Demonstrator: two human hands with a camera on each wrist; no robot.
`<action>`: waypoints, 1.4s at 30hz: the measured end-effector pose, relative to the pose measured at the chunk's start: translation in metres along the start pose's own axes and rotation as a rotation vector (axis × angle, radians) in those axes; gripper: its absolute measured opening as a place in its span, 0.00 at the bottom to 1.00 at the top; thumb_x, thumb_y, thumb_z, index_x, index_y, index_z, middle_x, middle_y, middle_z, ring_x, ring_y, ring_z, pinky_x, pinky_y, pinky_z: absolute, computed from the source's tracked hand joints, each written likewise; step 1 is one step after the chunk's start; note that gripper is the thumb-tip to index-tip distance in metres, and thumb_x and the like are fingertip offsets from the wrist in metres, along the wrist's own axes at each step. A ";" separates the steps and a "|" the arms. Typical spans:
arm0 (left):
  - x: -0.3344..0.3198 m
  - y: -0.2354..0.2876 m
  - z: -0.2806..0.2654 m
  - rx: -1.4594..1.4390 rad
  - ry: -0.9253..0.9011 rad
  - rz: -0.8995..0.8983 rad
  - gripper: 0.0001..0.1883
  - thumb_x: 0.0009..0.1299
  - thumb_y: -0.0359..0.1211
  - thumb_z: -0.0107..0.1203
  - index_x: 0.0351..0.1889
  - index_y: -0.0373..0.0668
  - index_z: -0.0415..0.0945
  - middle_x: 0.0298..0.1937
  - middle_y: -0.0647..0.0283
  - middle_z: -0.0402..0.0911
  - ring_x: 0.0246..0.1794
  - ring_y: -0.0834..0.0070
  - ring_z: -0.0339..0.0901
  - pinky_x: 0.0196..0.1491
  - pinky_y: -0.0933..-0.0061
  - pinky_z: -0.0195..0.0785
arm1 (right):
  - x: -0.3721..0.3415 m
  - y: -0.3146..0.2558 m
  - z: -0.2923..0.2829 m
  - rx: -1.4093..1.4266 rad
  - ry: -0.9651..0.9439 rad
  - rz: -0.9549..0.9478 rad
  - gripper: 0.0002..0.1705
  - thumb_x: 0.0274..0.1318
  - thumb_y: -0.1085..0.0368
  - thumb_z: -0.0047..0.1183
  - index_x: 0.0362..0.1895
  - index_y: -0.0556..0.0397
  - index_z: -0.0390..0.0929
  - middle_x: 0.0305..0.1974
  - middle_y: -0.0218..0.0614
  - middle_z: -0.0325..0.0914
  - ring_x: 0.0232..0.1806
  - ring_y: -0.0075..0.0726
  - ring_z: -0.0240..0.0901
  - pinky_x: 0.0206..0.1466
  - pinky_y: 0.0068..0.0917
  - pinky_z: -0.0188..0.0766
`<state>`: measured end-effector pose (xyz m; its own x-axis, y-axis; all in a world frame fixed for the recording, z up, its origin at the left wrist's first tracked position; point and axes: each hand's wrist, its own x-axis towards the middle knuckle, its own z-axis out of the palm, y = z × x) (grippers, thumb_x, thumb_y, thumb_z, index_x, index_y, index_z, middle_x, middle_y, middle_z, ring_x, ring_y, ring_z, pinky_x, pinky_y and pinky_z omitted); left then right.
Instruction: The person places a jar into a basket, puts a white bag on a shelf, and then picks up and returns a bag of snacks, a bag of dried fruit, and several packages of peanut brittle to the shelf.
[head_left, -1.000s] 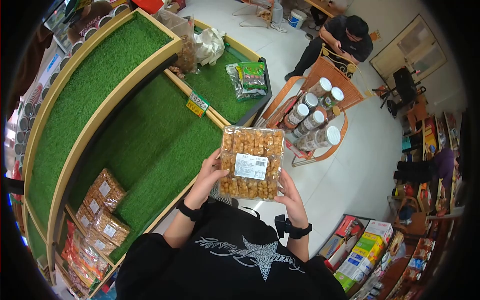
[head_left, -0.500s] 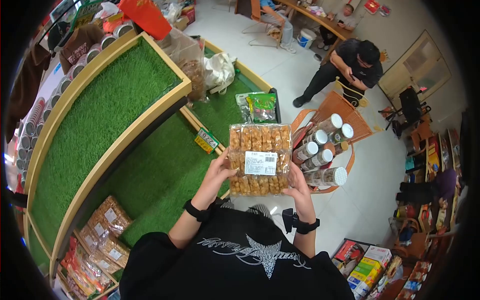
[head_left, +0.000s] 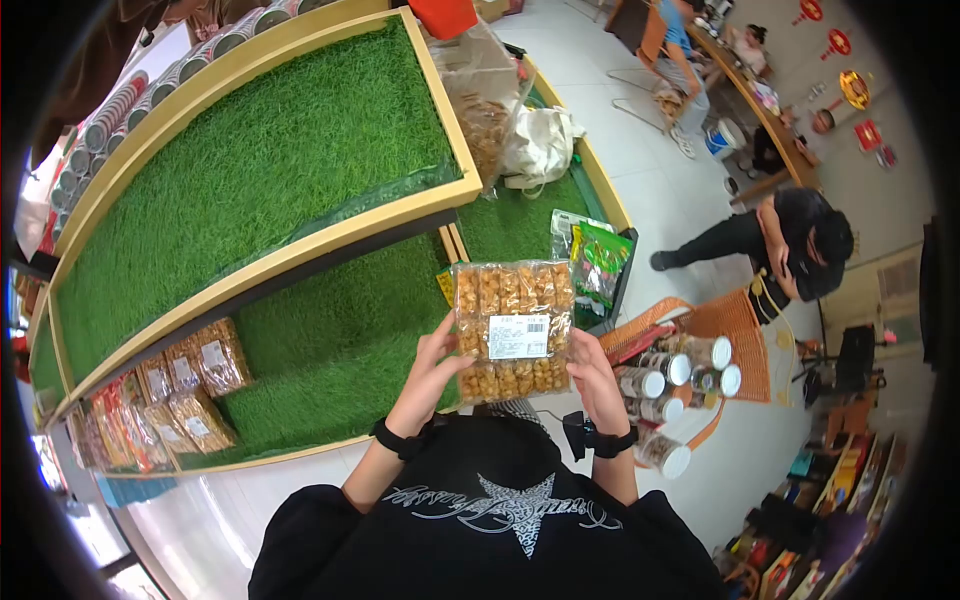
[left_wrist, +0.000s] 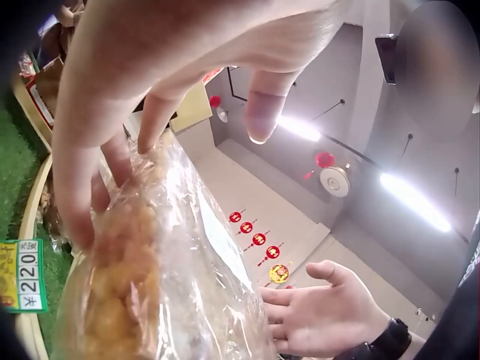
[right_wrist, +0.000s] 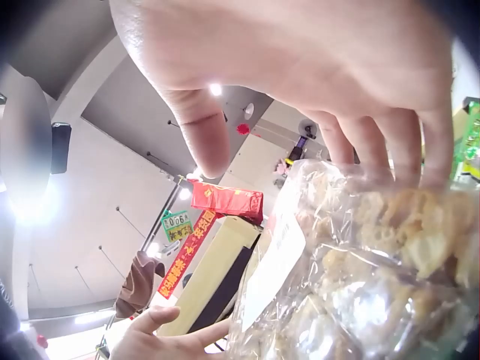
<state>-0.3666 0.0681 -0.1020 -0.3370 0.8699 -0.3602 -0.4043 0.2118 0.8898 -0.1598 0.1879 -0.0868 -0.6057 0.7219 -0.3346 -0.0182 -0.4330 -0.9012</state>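
Observation:
A clear-wrapped pack of golden-brown snack pieces (head_left: 513, 383) is held up before my chest, its white barcode label (head_left: 518, 337) facing up. Its left side is gripped by my left hand (head_left: 431, 374), and the left wrist view shows those fingers (left_wrist: 112, 169) against the wrapper. On the opposite side my right hand (head_left: 597, 380) holds the lower right edge. Seen from the right wrist, several fingertips press along the pack's edge, and the right thumb (right_wrist: 204, 139) stands apart from the wrapper. Behind the pack is a green turf-lined display shelf (head_left: 330, 385).
Several brown snack packs (head_left: 205, 365) lie at the shelf's left end. A wicker chair (head_left: 745, 345) bearing lidded jars (head_left: 665, 455) stands close on the right. A seated person (head_left: 800, 240) is beyond it. The raised upper shelf (head_left: 270, 140) has a wooden rim. A white bag (head_left: 540, 150) rests further back.
My view has turned leftward, so the shelf, chair and seated person have shifted in the picture. Both hands keep their hold on the pack, which stays in front of my chest.

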 end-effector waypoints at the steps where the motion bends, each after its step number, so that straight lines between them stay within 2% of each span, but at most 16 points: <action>1: 0.009 0.001 0.007 -0.008 0.023 0.005 0.34 0.58 0.30 0.50 0.63 0.46 0.50 0.46 0.58 0.55 0.55 0.64 0.56 0.56 0.69 0.51 | 0.011 -0.005 -0.006 -0.003 -0.016 0.009 0.32 0.42 0.73 0.39 0.57 0.60 0.52 0.61 0.41 0.49 0.65 0.36 0.40 0.64 0.29 0.37; 5: 0.049 0.008 0.035 0.015 0.093 -0.004 0.34 0.57 0.30 0.51 0.63 0.45 0.51 0.44 0.58 0.55 0.53 0.64 0.56 0.57 0.69 0.50 | 0.060 -0.016 -0.038 0.004 -0.048 0.004 0.34 0.43 0.70 0.41 0.59 0.62 0.50 0.62 0.43 0.47 0.66 0.39 0.37 0.65 0.31 0.32; 8: 0.083 0.003 0.049 0.110 0.137 -0.008 0.35 0.56 0.31 0.52 0.63 0.45 0.51 0.43 0.58 0.56 0.50 0.65 0.57 0.56 0.70 0.51 | 0.095 -0.015 -0.070 0.009 -0.067 0.081 0.40 0.44 0.66 0.45 0.63 0.61 0.42 0.64 0.44 0.41 0.67 0.40 0.33 0.65 0.30 0.33; 13: 0.138 0.004 0.075 0.150 0.211 -0.100 0.36 0.55 0.34 0.54 0.62 0.43 0.52 0.41 0.58 0.56 0.46 0.67 0.57 0.52 0.73 0.52 | 0.136 -0.007 -0.104 0.053 -0.095 0.189 0.39 0.45 0.65 0.46 0.62 0.61 0.45 0.63 0.44 0.44 0.66 0.40 0.35 0.64 0.31 0.35; 15: 0.159 -0.008 0.075 0.266 0.227 -0.088 0.37 0.54 0.38 0.54 0.62 0.43 0.52 0.40 0.58 0.56 0.46 0.67 0.57 0.52 0.73 0.51 | 0.148 -0.006 -0.110 0.033 -0.058 0.243 0.34 0.46 0.69 0.42 0.60 0.62 0.48 0.61 0.43 0.49 0.65 0.39 0.41 0.63 0.30 0.38; 16: 0.168 -0.010 0.076 0.331 0.244 -0.110 0.37 0.53 0.39 0.54 0.62 0.43 0.53 0.39 0.56 0.58 0.45 0.66 0.57 0.53 0.71 0.50 | 0.155 0.001 -0.117 0.043 -0.042 0.266 0.33 0.45 0.68 0.44 0.58 0.60 0.51 0.58 0.42 0.54 0.62 0.37 0.47 0.61 0.29 0.43; 19: 0.198 -0.008 0.083 0.481 0.209 -0.070 0.36 0.53 0.39 0.53 0.61 0.44 0.54 0.39 0.53 0.60 0.45 0.62 0.58 0.52 0.69 0.52 | 0.172 0.014 -0.127 0.037 -0.029 0.356 0.32 0.45 0.67 0.45 0.57 0.58 0.53 0.56 0.40 0.57 0.58 0.35 0.52 0.59 0.28 0.46; 20: 0.209 -0.006 0.086 0.483 0.215 -0.080 0.36 0.53 0.39 0.53 0.61 0.44 0.54 0.39 0.53 0.60 0.45 0.62 0.58 0.52 0.69 0.52 | 0.177 0.018 -0.130 0.091 -0.006 0.373 0.29 0.44 0.67 0.47 0.54 0.55 0.57 0.50 0.35 0.61 0.53 0.30 0.56 0.56 0.28 0.51; 22: 0.230 0.002 0.093 0.726 0.215 -0.126 0.34 0.53 0.38 0.50 0.60 0.45 0.56 0.40 0.51 0.62 0.45 0.59 0.60 0.50 0.67 0.55 | 0.185 0.021 -0.134 0.147 0.006 0.445 0.27 0.44 0.67 0.47 0.52 0.54 0.58 0.46 0.32 0.62 0.52 0.29 0.57 0.54 0.29 0.53; 23: 0.242 0.003 0.095 0.720 0.221 -0.138 0.34 0.53 0.38 0.50 0.60 0.45 0.56 0.40 0.51 0.62 0.45 0.59 0.60 0.50 0.67 0.55 | 0.189 0.022 -0.137 0.196 0.020 0.504 0.25 0.44 0.66 0.47 0.50 0.52 0.59 0.43 0.29 0.63 0.50 0.27 0.58 0.53 0.30 0.54; 24: 0.254 0.005 0.096 0.829 0.180 -0.124 0.33 0.52 0.38 0.50 0.59 0.45 0.57 0.40 0.52 0.62 0.45 0.58 0.61 0.50 0.66 0.56 | 0.194 0.023 -0.139 0.265 0.015 0.531 0.18 0.45 0.67 0.46 0.43 0.49 0.63 0.37 0.26 0.63 0.47 0.27 0.61 0.52 0.33 0.56; 27: 0.291 0.000 0.107 0.951 0.146 -0.089 0.31 0.50 0.37 0.49 0.57 0.47 0.60 0.42 0.54 0.63 0.44 0.57 0.63 0.49 0.63 0.56 | 0.207 0.037 -0.149 0.477 -0.002 0.593 0.12 0.45 0.68 0.46 0.38 0.48 0.65 0.36 0.26 0.65 0.47 0.30 0.62 0.52 0.34 0.56; 29: 0.318 -0.005 0.116 1.097 0.115 -0.009 0.30 0.49 0.36 0.49 0.55 0.49 0.62 0.42 0.54 0.63 0.45 0.57 0.63 0.50 0.63 0.54 | 0.219 0.050 -0.159 0.560 -0.021 0.607 0.16 0.44 0.69 0.46 0.40 0.50 0.60 0.39 0.31 0.62 0.49 0.33 0.60 0.53 0.38 0.56; 31: 0.345 -0.015 0.125 1.132 0.135 0.024 0.29 0.48 0.35 0.49 0.53 0.50 0.64 0.42 0.55 0.64 0.45 0.58 0.63 0.52 0.59 0.51 | 0.234 0.051 -0.160 0.639 0.005 0.579 0.08 0.46 0.68 0.45 0.34 0.49 0.66 0.37 0.29 0.68 0.53 0.35 0.60 0.57 0.37 0.54; 37: 0.416 -0.050 0.141 1.181 0.210 0.269 0.29 0.47 0.33 0.51 0.52 0.51 0.64 0.43 0.55 0.64 0.47 0.59 0.62 0.53 0.55 0.48 | 0.283 0.059 -0.178 0.691 0.097 0.503 0.08 0.47 0.67 0.44 0.34 0.52 0.66 0.38 0.32 0.69 0.53 0.37 0.61 0.57 0.35 0.56; 42: 0.468 -0.081 0.141 1.140 0.183 0.237 0.30 0.47 0.33 0.51 0.54 0.51 0.63 0.45 0.54 0.64 0.48 0.60 0.62 0.55 0.54 0.46 | 0.325 0.069 -0.194 0.725 0.148 0.481 0.08 0.46 0.67 0.46 0.34 0.51 0.65 0.37 0.28 0.67 0.50 0.32 0.61 0.55 0.32 0.56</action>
<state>-0.3716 0.5208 -0.3036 -0.4562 0.8837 -0.1041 0.6472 0.4099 0.6428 -0.2033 0.4974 -0.3109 -0.5696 0.4137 -0.7102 -0.3185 -0.9077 -0.2733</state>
